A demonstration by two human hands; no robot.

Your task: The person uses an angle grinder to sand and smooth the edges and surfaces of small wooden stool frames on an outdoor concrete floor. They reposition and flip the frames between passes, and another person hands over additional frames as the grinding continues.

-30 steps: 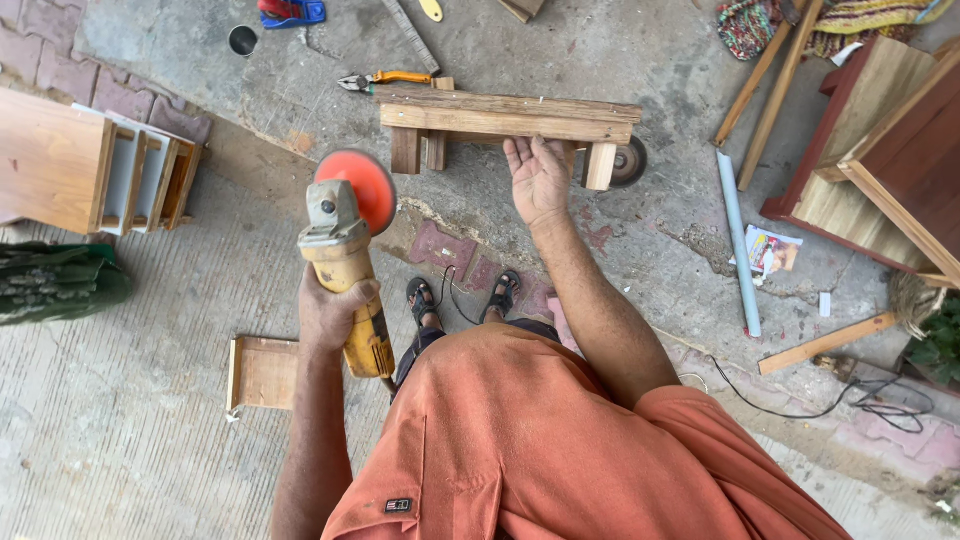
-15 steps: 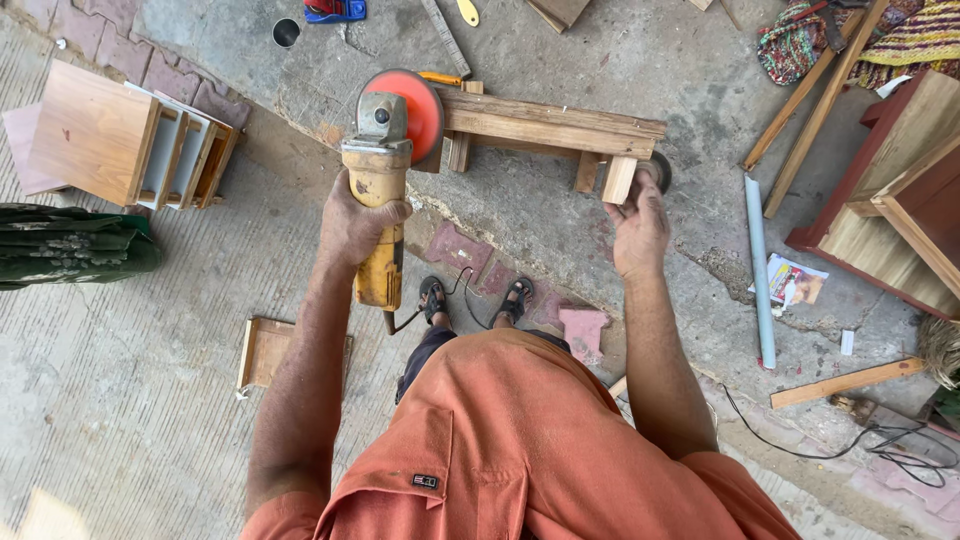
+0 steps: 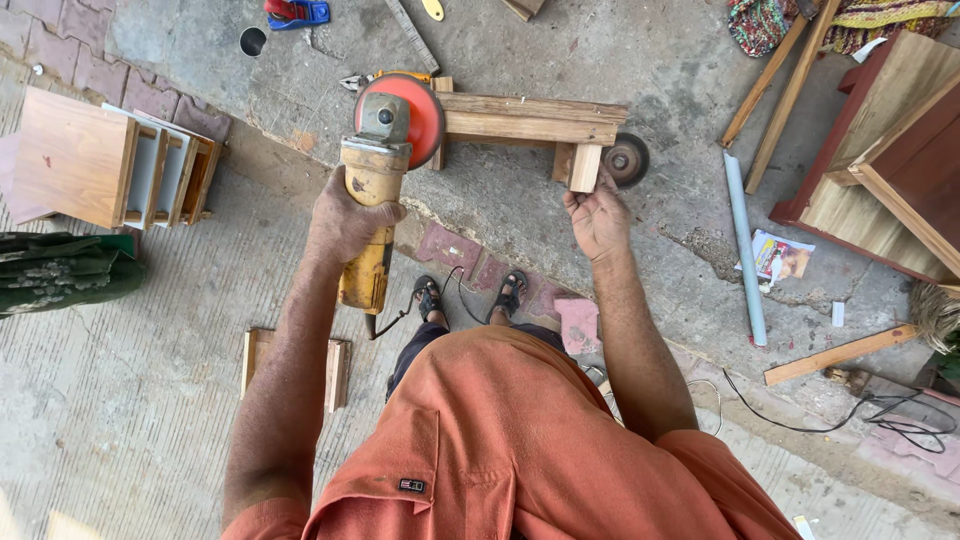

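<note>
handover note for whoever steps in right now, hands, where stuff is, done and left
Left hand: gripping the yellow grinder, its orange disc at the left end of the wooden frame.
Right hand: holding the frame's right leg.
The frame lies on the concrete; a loose disc sits beside that leg, pliers behind the grinder.
Done: grinder brought to the wood, frame steadied.
Left: no sanded patch visible yet, so likely the whole frame.

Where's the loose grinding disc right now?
In the head view, the dark grinding disc lies on the concrete just right of the wooden bench's right leg, just above the right hand.
</note>
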